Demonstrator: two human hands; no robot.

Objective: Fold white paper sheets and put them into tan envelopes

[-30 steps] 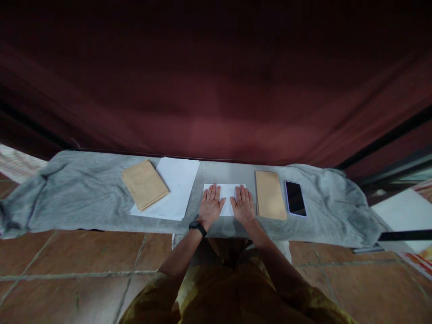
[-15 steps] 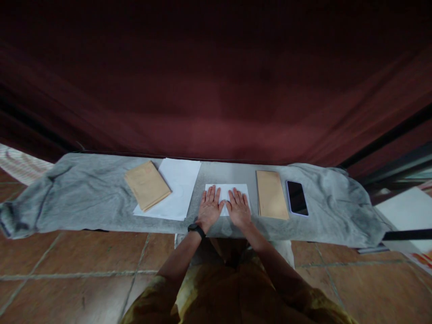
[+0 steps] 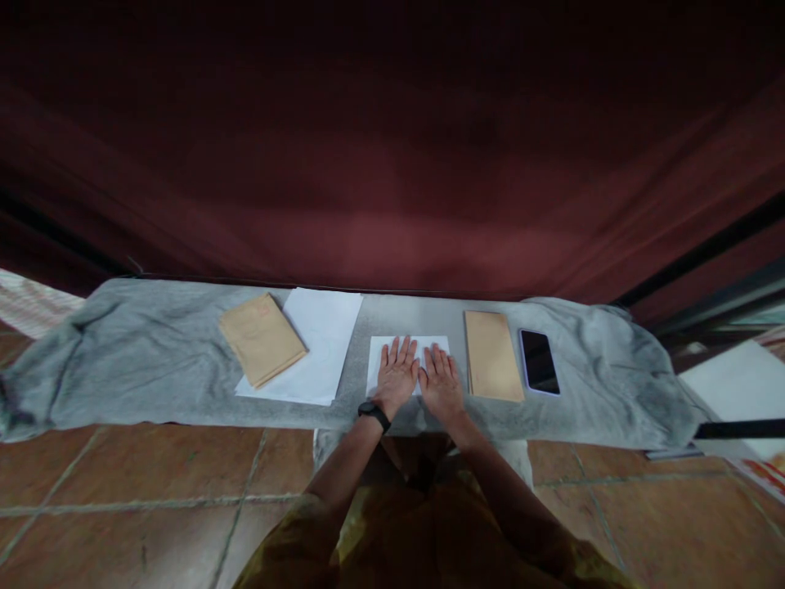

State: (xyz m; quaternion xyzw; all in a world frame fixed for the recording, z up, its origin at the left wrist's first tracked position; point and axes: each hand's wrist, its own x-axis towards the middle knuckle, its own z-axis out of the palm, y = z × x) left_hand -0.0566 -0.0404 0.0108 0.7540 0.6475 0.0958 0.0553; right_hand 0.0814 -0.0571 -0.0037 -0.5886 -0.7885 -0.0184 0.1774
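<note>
A white sheet of paper [image 3: 376, 360], seemingly folded, lies on the grey cloth [image 3: 153, 360] in front of me, partly covered by my hands. My left hand [image 3: 396, 378] rests flat on it with the fingers stretched out, and a dark watch is on that wrist. Beside it, my right hand [image 3: 441, 383] lies flat over the right part of the paper, fingers extended. To the right is a stack of brown envelopes [image 3: 494, 356]. On the left, more brown envelopes [image 3: 262, 339] overlap a pile of white paper sheets [image 3: 325, 327].
A phone [image 3: 540, 361] with a pale purple edge lies right of the envelope stack. Dark red fabric [image 3: 392, 245] rises behind the cloth-covered surface. A white panel [image 3: 739, 388] and dark bar stand at the far right; tiled floor [image 3: 153, 466] shows below.
My left hand has slid rightward across the paper, toward the middle. My right hand has shifted slightly to the right. The view has moved a little.
</note>
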